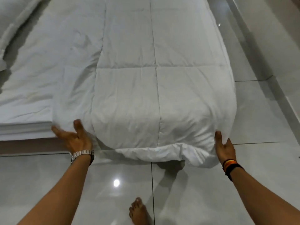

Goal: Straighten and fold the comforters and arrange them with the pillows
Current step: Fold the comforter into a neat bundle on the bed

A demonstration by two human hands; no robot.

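Observation:
A white quilted comforter lies folded lengthwise in a long strip, running away from me over the mattress edge and the floor. Its near end hangs rounded, with a loose lower layer drooping out underneath. My left hand, with a metal watch on the wrist, is at the near left corner with fingers spread; whether it touches the fabric is unclear. My right hand, with dark bands on the wrist, presses against the near right corner with fingers partly wrapped round the fabric. White pillows lie at the far left.
A low mattress with a white sheet fills the left side, its front edge near my left hand. Glossy grey floor tiles surround it. My bare foot stands on the tiles below the comforter. A wall base runs along the right.

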